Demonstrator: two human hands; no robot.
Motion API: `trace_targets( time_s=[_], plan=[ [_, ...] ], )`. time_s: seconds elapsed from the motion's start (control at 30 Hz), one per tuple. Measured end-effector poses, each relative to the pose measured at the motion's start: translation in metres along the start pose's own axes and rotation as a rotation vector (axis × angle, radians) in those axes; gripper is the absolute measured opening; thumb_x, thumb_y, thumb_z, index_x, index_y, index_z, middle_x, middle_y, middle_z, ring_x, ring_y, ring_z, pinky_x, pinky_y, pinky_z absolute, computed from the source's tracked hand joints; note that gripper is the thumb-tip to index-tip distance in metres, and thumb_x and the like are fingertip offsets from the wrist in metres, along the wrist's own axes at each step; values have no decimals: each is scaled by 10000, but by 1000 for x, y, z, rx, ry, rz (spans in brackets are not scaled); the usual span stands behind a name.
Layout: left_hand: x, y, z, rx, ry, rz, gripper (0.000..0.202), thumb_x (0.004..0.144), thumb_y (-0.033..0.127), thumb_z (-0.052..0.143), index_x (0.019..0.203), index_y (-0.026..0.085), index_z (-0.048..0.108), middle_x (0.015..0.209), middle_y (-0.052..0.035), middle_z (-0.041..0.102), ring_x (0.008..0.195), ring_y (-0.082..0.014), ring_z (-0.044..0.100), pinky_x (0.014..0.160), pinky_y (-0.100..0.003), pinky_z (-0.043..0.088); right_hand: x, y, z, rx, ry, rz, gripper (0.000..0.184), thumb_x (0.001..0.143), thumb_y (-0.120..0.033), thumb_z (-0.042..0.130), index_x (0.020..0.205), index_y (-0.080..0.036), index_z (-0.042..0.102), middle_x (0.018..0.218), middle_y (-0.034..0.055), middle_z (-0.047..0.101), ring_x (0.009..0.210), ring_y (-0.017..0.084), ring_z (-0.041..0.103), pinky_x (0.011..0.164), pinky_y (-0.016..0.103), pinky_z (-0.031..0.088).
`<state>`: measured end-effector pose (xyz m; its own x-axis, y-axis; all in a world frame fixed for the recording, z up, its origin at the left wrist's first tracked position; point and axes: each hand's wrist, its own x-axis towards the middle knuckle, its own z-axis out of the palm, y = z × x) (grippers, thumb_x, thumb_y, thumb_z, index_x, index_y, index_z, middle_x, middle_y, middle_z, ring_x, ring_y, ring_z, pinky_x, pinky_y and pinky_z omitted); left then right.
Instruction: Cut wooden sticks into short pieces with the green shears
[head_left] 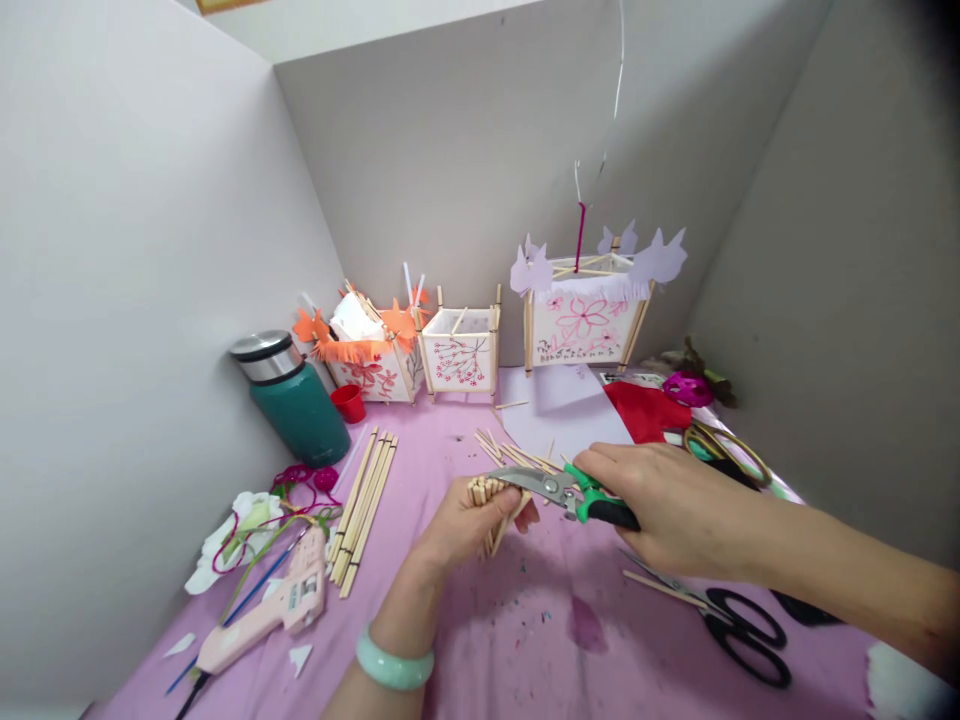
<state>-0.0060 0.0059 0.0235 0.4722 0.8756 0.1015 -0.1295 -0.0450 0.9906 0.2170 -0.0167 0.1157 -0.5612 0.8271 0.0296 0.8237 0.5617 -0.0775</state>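
Note:
My left hand is closed around a bundle of short wooden sticks, their cut ends facing up. A pale green bangle circles that wrist. In my right hand is a pair of pruning shears with green and black handles. The metal blades lie at the top of the bundle, close to my left thumb; whether they grip a stick I cannot make out. Loose short sticks lie on the cloth just beyond my hands.
Longer sticks, a pink glue gun and a teal bottle lie or stand left. Paper lanterns line the back; another lantern hangs from a wire. Black-handled scissors rest at right on the pink cloth.

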Motion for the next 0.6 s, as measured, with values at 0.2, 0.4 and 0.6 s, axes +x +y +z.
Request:
trace_targets(
  time_s=[0.2,0.4,0.6],
  plan=[
    [-1,2,1,17,0,3,413,812,532,606,722,134,676,694,-72,640,633,-151,552,628,-275,428,2,1,4,11,61,-51,327,652,-101,600,958,-199,545,915,65,586,818,243,555,665,321,368],
    [1,-2,-3,-39,45,8,324,709,454,727,726,142,641,650,-2,553,661,-147,559,668,-277,433,4,3,1,23,90,-29,470,630,-100,591,1087,-196,537,1005,87,574,898,261,533,722,347,386],
    [3,-1,-2,12,158,-14,291,707,401,731,761,145,604,634,24,532,640,-138,581,614,-247,412,6,11,22,79,95,130,319,760,-240,588,1071,-185,541,995,97,594,904,271,559,726,352,391]
  ],
)
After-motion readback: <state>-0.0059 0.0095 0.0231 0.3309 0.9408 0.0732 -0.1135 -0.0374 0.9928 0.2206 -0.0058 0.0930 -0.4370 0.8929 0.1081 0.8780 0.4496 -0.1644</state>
